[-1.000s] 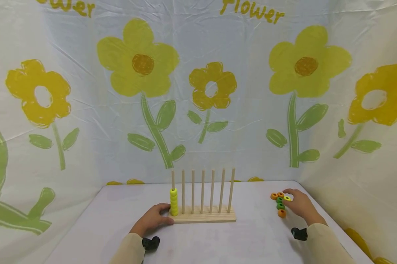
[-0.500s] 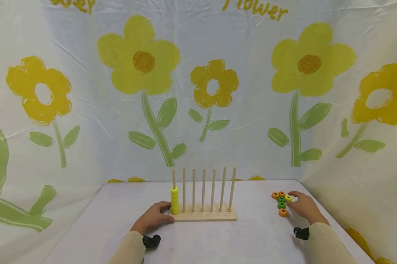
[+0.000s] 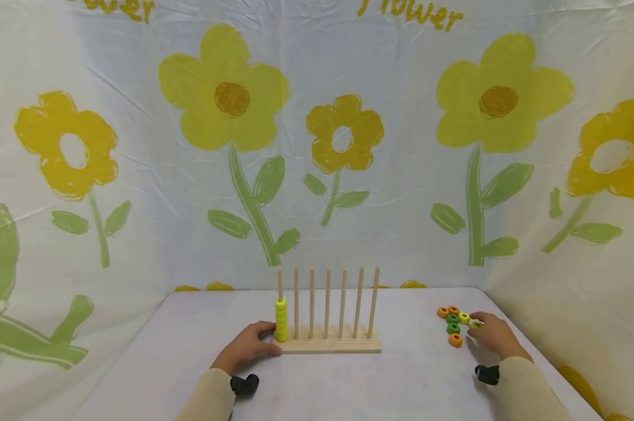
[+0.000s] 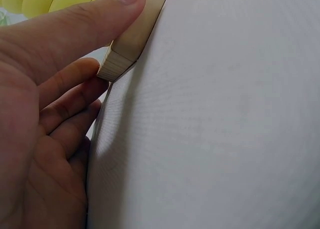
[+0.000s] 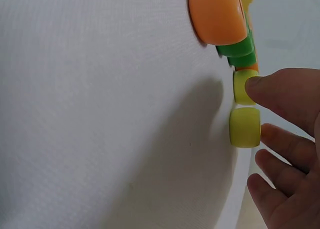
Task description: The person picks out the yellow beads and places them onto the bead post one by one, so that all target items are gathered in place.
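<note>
A wooden peg rack (image 3: 327,346) stands upright on the table, with several yellow beads (image 3: 281,320) stacked on its leftmost peg. My left hand (image 3: 245,346) grips the left end of the base; in the left wrist view, the thumb (image 4: 100,19) lies along one side and the fingertips touch the end. At the right, my right hand (image 3: 495,334) is low over two loose yellow beads, one (image 3: 464,318) by the green beads (image 3: 452,324), another (image 5: 245,127) near its fingertips. The right thumb (image 5: 282,91) overlaps the first bead in the wrist view; the fingers are loosely bent.
Several orange beads (image 3: 455,340) lie around the green ones, left of the right hand. A pale cloth covers the table (image 3: 348,386). Behind it hangs a flower-print curtain (image 3: 390,245), which also runs down both sides.
My right hand has shifted slightly right, and a second yellow bead now shows beside it. The first yellow bead lies by the green ones. The left hand keeps its grip; the view has shifted slightly.
</note>
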Available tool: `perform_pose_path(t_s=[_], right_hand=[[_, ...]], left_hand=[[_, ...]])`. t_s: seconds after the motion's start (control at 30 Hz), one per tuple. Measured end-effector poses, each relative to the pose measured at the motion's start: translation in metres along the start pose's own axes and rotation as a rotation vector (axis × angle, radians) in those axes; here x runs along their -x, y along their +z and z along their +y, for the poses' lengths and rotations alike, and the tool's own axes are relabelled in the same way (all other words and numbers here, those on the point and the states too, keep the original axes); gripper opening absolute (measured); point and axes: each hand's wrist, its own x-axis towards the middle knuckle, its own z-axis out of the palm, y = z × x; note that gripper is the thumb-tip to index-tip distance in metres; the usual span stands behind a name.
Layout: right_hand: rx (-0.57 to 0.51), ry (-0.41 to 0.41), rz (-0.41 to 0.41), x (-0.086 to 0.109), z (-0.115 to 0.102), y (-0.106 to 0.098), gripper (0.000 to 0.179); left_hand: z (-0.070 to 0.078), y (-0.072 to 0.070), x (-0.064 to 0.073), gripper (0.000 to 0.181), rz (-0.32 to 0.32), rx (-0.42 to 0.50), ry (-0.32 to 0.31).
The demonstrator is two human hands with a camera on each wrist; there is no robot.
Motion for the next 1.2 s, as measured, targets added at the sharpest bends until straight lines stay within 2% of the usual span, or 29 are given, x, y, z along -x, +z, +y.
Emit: perform_pose_path(t_s=[0.2, 0.37, 0.6, 1.0, 1.2], right_hand=[[0.027, -0.015, -0.006, 0.0, 0.001, 0.002, 0.054], [0.049, -0.026, 0.011, -0.001, 0.002, 0.005, 0.045], [0.076, -0.058, 0.084, -0.005, 0.008, 0.008, 0.035], [0.042, -0.045, 0.085, 0.003, 0.003, 0.007, 0.036], [0.087, -0.1, 0.119, 0.005, -0.006, 0.003, 0.035]], left_hand=[[0.002, 0.001, 0.003, 0.074, -0.001, 0.006, -0.001], [0.002, 0.0, 0.001, 0.076, -0.003, 0.004, -0.005], [0.004, -0.003, 0.001, 0.075, -0.002, 0.009, 0.013], [0.009, -0.002, 0.006, 0.074, -0.002, 0.006, 0.007], [0.008, -0.004, 0.006, 0.074, -0.004, 0.002, 0.0]])
